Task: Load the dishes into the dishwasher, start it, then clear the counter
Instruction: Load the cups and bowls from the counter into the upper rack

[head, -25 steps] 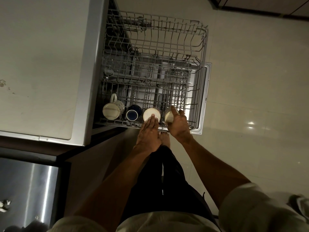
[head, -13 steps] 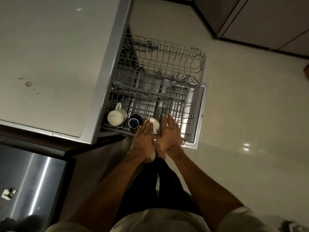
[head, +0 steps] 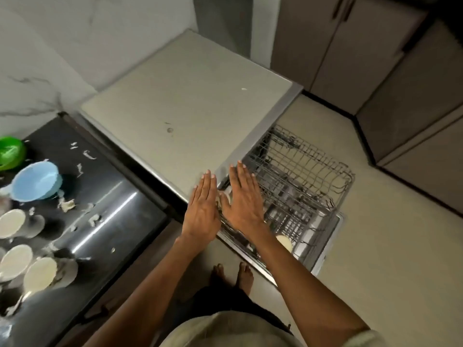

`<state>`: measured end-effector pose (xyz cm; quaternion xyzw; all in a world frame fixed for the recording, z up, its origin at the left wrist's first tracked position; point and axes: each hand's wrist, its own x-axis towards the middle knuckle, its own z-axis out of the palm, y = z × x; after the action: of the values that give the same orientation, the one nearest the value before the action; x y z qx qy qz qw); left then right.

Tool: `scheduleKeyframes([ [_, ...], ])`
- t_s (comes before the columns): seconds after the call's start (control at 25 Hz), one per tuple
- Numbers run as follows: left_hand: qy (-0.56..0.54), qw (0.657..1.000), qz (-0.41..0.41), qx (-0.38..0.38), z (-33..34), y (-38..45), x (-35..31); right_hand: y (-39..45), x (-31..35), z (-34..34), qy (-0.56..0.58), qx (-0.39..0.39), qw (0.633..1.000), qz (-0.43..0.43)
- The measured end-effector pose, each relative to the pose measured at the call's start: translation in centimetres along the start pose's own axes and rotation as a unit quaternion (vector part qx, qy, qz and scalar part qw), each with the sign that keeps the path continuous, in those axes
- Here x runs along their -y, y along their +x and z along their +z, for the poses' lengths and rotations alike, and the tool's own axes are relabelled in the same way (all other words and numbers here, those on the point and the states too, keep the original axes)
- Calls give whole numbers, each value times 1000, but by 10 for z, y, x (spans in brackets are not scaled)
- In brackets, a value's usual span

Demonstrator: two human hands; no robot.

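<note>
Person stands barefoot at the open dishwasher, both arms stretched forward and down. Left hand [head: 201, 214] flat, palm down, fingers [head: 208, 184] straight and pressed together, holding nothing, hovering over the front corner of the pale dishwasher top [head: 190, 106]. Right hand [head: 242, 200] just beside it, also flat and empty, fingers [head: 244, 175] straight and close together, over the near-left part of the pulled-out wire rack [head: 305, 181]. The thumbs of both hands nearly meet; can't tell if they touch. A white cup [head: 284, 242] sits in the rack's near edge, partly hidden by the right forearm; something pale shows in the gap between the hands, too blurred to name. Rest of the rack looks bare wire. To the left, a dark glossy surface [head: 107, 216] carries the unloaded dishes: a light blue bowl [head: 37, 181], a green bowl [head: 10, 152] at the frame edge behind it, and three white bowls [head: 40, 274] clustered near the left edge. Whitish scraps [head: 66, 204] lie scattered over that surface among the bowls. Grey cabinet doors [head: 350, 46] stand beyond the dishwasher.
</note>
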<state>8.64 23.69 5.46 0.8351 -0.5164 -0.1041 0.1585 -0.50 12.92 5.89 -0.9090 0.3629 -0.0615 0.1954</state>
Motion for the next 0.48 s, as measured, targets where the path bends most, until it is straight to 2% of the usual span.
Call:
scheduleKeyframes([
  [0.24, -20, 985, -109, -132, -58, -47, 44, 19, 90, -2, 2, 12, 989, -150],
  [0.48, -30, 953, -213, -213, -101, -110, 109, 16, 196, 22, 6, 26, 953, -302],
])
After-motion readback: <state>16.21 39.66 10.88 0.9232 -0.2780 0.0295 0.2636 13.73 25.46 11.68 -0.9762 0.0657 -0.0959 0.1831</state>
